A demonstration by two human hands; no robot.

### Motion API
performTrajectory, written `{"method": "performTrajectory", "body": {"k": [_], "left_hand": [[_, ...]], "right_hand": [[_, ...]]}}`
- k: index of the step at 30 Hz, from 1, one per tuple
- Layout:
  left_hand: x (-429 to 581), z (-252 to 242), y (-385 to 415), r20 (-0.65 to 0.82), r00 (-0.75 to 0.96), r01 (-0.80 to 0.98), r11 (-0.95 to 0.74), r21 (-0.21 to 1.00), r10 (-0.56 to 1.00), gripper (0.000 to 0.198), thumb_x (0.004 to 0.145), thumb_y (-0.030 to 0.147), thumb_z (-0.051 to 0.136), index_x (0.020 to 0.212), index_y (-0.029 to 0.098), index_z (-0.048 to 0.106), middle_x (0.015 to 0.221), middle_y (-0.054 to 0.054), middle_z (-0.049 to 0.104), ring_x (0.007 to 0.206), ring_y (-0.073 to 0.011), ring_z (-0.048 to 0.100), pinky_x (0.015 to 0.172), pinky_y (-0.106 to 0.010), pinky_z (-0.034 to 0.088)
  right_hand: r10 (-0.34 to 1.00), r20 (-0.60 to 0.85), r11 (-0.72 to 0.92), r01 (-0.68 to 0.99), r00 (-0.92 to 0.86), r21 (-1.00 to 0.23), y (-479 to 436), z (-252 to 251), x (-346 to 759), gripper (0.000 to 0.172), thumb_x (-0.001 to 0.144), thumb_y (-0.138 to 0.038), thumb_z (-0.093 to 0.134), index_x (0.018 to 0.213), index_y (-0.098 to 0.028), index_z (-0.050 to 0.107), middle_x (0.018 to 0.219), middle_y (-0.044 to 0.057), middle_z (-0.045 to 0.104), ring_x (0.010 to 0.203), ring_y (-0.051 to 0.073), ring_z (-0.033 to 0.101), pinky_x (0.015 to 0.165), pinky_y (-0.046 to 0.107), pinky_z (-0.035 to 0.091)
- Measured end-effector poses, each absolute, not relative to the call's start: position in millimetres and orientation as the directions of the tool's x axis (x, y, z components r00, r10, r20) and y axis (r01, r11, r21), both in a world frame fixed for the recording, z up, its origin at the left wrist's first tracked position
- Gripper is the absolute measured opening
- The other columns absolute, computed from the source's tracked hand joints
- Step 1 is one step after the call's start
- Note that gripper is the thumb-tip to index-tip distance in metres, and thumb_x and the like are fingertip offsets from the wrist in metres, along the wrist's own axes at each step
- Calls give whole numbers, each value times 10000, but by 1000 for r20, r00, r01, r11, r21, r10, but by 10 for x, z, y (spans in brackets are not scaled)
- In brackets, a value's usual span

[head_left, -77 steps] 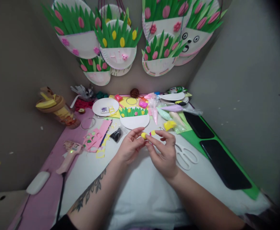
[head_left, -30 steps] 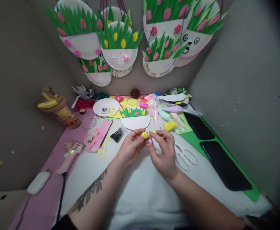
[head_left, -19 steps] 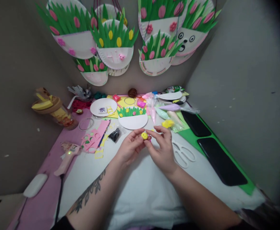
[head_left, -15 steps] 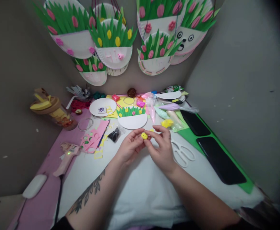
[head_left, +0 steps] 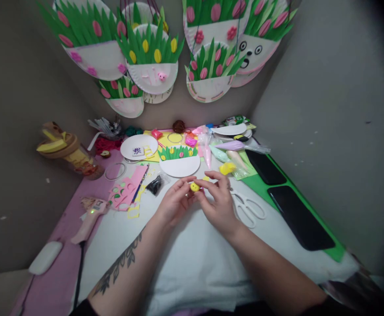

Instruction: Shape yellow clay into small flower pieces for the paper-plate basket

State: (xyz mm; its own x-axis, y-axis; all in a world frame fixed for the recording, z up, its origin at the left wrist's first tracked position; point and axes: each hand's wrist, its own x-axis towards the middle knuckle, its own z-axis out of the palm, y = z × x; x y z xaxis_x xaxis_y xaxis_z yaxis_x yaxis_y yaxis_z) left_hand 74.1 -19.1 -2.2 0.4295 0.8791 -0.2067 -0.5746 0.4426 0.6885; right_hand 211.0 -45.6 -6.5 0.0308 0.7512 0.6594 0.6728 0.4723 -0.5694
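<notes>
Between the fingertips of both hands is a small yellow clay ball (head_left: 195,187) with tiny dark dots on it, like a little face. My left hand (head_left: 175,199) pinches it from the left, and my right hand (head_left: 218,199) grips it from the right with thumb and forefinger. Just beyond them lies a half paper plate (head_left: 179,168) with green paper grass and small yellow and pink flowers. A yellow lump of clay in a wrapper (head_left: 227,168) rests past my right fingers, and a bag of black clay (head_left: 154,185) lies beyond my left hand.
White scissors (head_left: 249,208) lie right of my right hand. Two black phone-like slabs (head_left: 300,217) rest on green paper. At left are a pink glue gun (head_left: 89,219), pink paper scraps (head_left: 126,188) and a drink cup (head_left: 71,151). Decorated paper plates (head_left: 152,79) hang on the wall.
The yellow ball has turned slightly between my fingertips, and both hands still hold it. The whole view has shifted a little, so everything sits slightly further left.
</notes>
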Motion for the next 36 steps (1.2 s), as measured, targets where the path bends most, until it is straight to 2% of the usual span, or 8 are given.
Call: {"method": "performTrajectory", "body": {"k": [5, 16, 23, 30, 36], "left_hand": [[738, 2, -190, -217, 422, -578, 446, 684, 880, 292, 765, 268, 689, 1029, 159, 631, 899, -37, 657, 791, -114, 622, 725, -220, 481], [736, 0, -201, -211, 419, -570, 437, 696, 883, 328, 741, 224, 707, 1050, 158, 619, 864, -28, 654, 729, -88, 606, 714, -216, 473], [740, 13, -204, -201, 431, -568, 437, 698, 880, 293, 780, 193, 663, 1063, 151, 600, 866, -25, 652, 735, -83, 607, 712, -210, 479], [746, 24, -202, -199, 432, -558, 434, 707, 880, 279, 773, 201, 671, 1041, 161, 607, 884, -21, 658, 751, -92, 618, 716, -217, 485], [753, -4, -199, -192, 429, -567, 429, 704, 883, 257, 772, 199, 671, 1019, 154, 614, 903, -31, 659, 784, -98, 624, 728, -209, 486]], "right_hand": [[731, 683, 486, 699, 5, -525, -446, -100, 2110, 259, 834, -165, 550, 1064, -238, 644, 1161, 99, 488, 1108, 252, 492, 883, 434, 446], [698, 714, 502, 744, -46, -442, -437, -107, 2093, 251, 829, -151, 570, 1061, -218, 638, 1154, 106, 486, 1097, 253, 479, 930, 460, 426], [705, 708, 490, 746, -35, -451, -438, -108, 2091, 235, 837, -156, 566, 1051, -211, 645, 1146, 108, 498, 1096, 253, 484, 949, 460, 413], [731, 682, 468, 738, -15, -486, -443, -98, 2080, 247, 839, -159, 553, 1054, -230, 652, 1144, 108, 505, 1094, 263, 484, 883, 447, 452], [736, 677, 470, 725, -7, -503, -439, -109, 2088, 279, 839, -164, 548, 1085, -249, 649, 1148, 105, 505, 1100, 266, 487, 896, 468, 448]]}}
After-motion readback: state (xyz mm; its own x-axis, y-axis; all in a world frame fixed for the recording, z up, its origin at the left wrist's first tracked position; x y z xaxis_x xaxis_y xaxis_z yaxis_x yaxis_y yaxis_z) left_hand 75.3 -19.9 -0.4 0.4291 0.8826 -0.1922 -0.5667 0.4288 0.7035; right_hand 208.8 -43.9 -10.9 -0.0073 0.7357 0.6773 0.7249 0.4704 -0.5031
